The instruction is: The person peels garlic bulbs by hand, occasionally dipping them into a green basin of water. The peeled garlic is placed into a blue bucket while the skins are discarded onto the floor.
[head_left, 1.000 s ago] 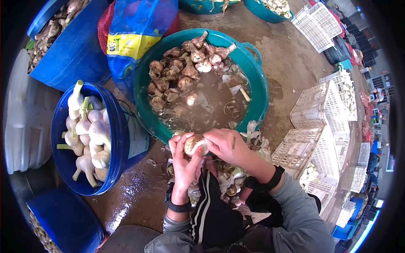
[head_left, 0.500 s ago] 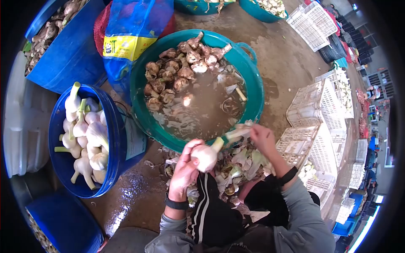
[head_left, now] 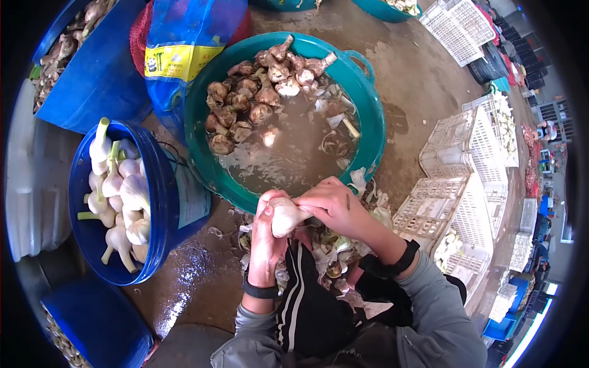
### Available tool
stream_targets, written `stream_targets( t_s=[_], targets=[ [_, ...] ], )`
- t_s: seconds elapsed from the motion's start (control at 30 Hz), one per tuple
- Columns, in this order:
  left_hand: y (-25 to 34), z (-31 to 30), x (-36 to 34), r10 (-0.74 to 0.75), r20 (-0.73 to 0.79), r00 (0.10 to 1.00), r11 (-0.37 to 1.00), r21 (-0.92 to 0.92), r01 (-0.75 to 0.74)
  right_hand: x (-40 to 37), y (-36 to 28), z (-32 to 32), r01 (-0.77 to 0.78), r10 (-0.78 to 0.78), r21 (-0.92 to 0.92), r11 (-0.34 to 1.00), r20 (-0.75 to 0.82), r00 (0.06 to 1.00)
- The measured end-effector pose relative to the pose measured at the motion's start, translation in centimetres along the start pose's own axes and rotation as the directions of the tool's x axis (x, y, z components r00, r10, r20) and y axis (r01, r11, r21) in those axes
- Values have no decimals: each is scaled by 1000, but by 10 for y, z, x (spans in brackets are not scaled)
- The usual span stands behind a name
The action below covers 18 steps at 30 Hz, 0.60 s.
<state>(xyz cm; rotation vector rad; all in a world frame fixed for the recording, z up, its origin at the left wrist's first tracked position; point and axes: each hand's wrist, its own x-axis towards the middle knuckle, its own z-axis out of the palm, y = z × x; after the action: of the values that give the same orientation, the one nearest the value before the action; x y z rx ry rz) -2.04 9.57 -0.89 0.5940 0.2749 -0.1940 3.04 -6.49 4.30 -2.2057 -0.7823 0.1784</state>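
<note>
A white garlic bulb (head_left: 284, 219) is held between my two hands, just past the near rim of the green tub (head_left: 377, 116). My left hand (head_left: 267, 230) wraps around its left side. My right hand (head_left: 334, 205) pinches the bulb's neck on the right, and the fingers cover most of the stem. Brown, unpeeled garlic bulbs (head_left: 261, 113) are heaped at the back left of the tub, in murky water (head_left: 279, 165). Loose peeled skins (head_left: 334, 251) lie in a pile below my hands.
At left stands a blue bucket (head_left: 167, 208) of clean white garlic bulbs (head_left: 135, 190). Behind it are a large blue bin (head_left: 92, 86) of garlic and a blue bag (head_left: 175, 101). White plastic crates (head_left: 429, 205) are stacked at right.
My right hand has moved left from the outstretched strip of skin back to the bulb's neck. The strip is out of its fingers. My left hand still holds the bulb, now turned.
</note>
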Motion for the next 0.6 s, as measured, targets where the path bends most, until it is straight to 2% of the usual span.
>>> stream_targets(
  t_s=[0.1, 0.17, 0.2, 0.23, 0.27, 0.3, 0.33, 0.37, 0.4, 0.43, 0.5, 0.53, 0.6],
  targets=[
    [-8, -7, 0, 3, 55, 998, 1000, 14, -4, -3, 0, 2, -27, 26, -86, 996, -14, 1000],
    [-7, -3, 0, 1, 84, 996, 999, 37, -4, -3, 1, 3, -73, 70, -75, 994, -37, 997],
    [-4, 4, -1, 74, 94, 993, 950, 297, -99, -2, 2, 3, -115, 111, -62, 992, -58, 992],
    [-2, 8, -1, 145, 121, 982, 825, 533, -187, -2, 0, 2, -111, 108, -63, 992, -57, 993],
    [0, 6, 0, 153, 121, 981, 825, 531, -194, 0, -1, 0, -19, 5, -185, 983, -78, 997],
    [4, -1, 1, 100, 126, 987, 719, 677, -160, 1, -3, -1, 67, -98, -303, 951, -87, 991],
    [6, -4, 0, 43, 121, 992, 585, 802, -123, -1, -4, 2, 69, -99, -301, 951, -87, 991],
    [9, 1, 0, 25, 55, 998, 533, 844, -59, -4, -5, 7, 45, -77, -286, 957, -104, 992],
    [8, 2, 0, 24, 57, 998, 534, 844, -61, -5, -5, 10, 20, -54, -272, 962, -120, 991],
    [7, 3, 1, 117, 93, 989, 428, 894, -134, -4, -4, 12, 18, -53, -275, 961, -120, 991],
    [7, 13, 0, 271, 175, 947, 223, 945, -239, -3, -3, 15, -92, 52, -195, 977, -199, 979],
    [6, 14, 2, 268, 176, 947, 226, 944, -239, -2, 1, 19, -95, 55, -197, 976, -199, 978],
    [4, 12, 4, 373, 449, 812, -98, 889, -446, -2, 18, 33, -279, 275, 28, 960, -296, 915]
  ],
)
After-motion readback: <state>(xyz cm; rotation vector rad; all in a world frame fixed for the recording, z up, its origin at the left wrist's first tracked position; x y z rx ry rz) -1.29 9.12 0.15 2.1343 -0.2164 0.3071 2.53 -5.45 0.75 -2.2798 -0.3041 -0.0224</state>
